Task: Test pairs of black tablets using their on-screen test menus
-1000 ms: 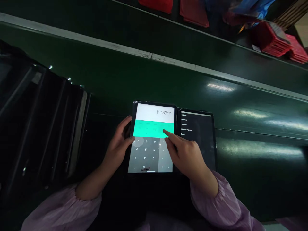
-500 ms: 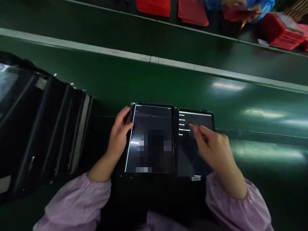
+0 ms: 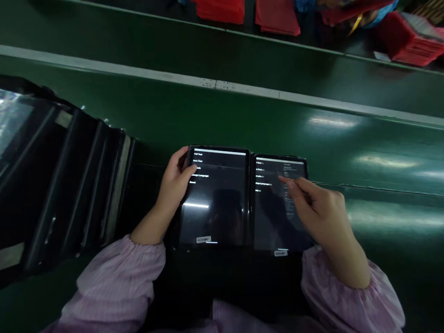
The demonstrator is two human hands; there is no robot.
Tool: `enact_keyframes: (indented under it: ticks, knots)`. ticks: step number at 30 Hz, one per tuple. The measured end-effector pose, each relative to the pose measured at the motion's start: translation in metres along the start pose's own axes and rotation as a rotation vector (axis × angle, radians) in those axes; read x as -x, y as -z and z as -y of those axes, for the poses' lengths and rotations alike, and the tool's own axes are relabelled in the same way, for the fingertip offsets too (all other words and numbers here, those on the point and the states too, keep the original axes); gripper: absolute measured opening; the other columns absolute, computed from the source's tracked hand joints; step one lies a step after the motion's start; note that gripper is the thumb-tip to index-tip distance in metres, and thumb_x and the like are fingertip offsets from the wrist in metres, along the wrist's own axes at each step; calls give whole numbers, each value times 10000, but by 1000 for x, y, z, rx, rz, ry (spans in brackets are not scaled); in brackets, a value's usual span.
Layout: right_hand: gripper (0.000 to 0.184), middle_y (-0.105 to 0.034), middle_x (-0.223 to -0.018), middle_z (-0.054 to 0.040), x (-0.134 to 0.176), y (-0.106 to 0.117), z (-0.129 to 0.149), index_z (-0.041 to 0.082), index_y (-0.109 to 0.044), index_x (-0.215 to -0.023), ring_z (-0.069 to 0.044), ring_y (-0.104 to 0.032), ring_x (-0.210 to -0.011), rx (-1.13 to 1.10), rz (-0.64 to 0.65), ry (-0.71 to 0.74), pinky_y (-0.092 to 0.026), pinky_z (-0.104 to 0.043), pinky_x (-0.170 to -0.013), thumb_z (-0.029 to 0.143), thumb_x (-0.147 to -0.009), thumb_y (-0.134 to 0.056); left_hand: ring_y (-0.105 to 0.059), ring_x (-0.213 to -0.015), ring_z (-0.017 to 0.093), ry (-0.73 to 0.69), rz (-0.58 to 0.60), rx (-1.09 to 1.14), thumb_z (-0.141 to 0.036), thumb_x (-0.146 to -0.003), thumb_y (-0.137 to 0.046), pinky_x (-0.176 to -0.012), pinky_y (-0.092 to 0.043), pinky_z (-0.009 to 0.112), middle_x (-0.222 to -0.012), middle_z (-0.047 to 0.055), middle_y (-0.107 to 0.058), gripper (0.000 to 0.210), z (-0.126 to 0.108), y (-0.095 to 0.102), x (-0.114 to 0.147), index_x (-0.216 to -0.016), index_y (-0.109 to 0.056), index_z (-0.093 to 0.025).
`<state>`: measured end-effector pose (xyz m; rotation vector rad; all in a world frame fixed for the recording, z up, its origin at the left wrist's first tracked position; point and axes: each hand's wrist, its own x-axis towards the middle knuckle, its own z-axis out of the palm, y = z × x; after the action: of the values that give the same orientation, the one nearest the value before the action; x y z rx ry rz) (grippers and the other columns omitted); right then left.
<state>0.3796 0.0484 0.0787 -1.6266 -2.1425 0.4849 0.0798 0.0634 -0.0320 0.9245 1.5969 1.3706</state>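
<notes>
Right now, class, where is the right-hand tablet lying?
In the head view, the right tablet lies just right of centre on the green belt, edge to edge with the left tablet, under the right hand.

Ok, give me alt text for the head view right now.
Two tablets lie side by side on a green conveyor belt: the left hand grips the left tablet, the right hand fingers the right tablet; both show dark menus.
</notes>
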Motion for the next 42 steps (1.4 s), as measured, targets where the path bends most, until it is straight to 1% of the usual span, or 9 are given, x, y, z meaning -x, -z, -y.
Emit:
enact_keyframes:
  ticks: [5,10,16,23,26,30,35,38,42]
  knots:
    - [470,-722,-672,-15,-1,-5,-2,199,-716,-853,-124,-637,-518,-80,127,71,-418,-221,-524,419,-1148,-424,-604,-1456,361,27,-22,43,-312,-791,-712,-1303,-409,544,-1417,76,-743,483,-2,2,2,-1270,-749,-262]
    - [481,-738,-713,-25,-2,-13,-1,187,-745,-878,-133,-649,-557,-129,246,100,-438,-238,-565,415,-1150,-421,-608,-1460,337,46,-41,58,-338,-784,-722,-1317,-388,520,-1452,45,-741,463,-1,2,2,-1240,-783,-279]
    - [418,-836,-907,-52,-1,-15,-1,183,-814,-1176,-160,-711,-643,-167,323,94,-475,-260,-604,381,-1139,-449,-616,-1450,334,35,-38,79,-302,-757,-734,-1310,-400,506,-1412,39,-764,456,-2,2,2,-1207,-797,-271]
    - [492,-692,-615,11,0,-21,4,191,-803,-1301,-146,-586,-487,-129,356,131,-419,-264,-527,414,-1157,-389,-626,-1436,344,23,-31,81,-295,-763,-712,-1293,-426,519,-1386,53,-773,463,-4,0,3,-1218,-790,-256]
    - [501,-674,-601,2,-1,-21,2,196,-843,-1090,-149,-606,-509,-73,342,138,-410,-267,-534,415,-1151,-397,-630,-1432,335,29,-26,77,-296,-770,-705,-1296,-421,511,-1394,48,-771,476,-4,1,3,-1237,-786,-259]
    - [688,-653,-562,-36,-3,-12,-7,188,-763,-724,-142,-570,-443,51,165,64,-364,-273,-478,582,-1139,-380,-630,-1433,329,38,-7,75,-312,-758,-693,-1289,-428,505,-1428,38,-755,505,-3,2,1,-1254,-781,-272]
    - [810,-626,-528,-18,-6,-3,-8,191,-758,-710,-95,-426,-353,-6,81,24,-315,-255,-412,751,-1102,-325,-579,-1486,338,-1,4,75,-290,-738,-671,-1322,-371,516,-1428,56,-748,515,-1,5,0,-1240,-779,-253]
    - [800,-639,-548,-17,-6,-2,-7,190,-782,-764,-95,-427,-361,-12,72,23,-310,-259,-411,757,-1098,-328,-571,-1493,345,-15,47,12,-277,-776,-690,-1312,-383,536,-1474,65,-715,538,2,7,0,-1312,-740,-269]
    - [729,-626,-530,-15,-6,-3,-7,193,-753,-749,-99,-429,-375,-5,45,12,-307,-266,-427,684,-1117,-360,-526,-1531,364,-52,107,-31,-300,-746,-830,-1318,-362,538,-1588,141,-610,719,6,8,0,-1436,-638,-237]
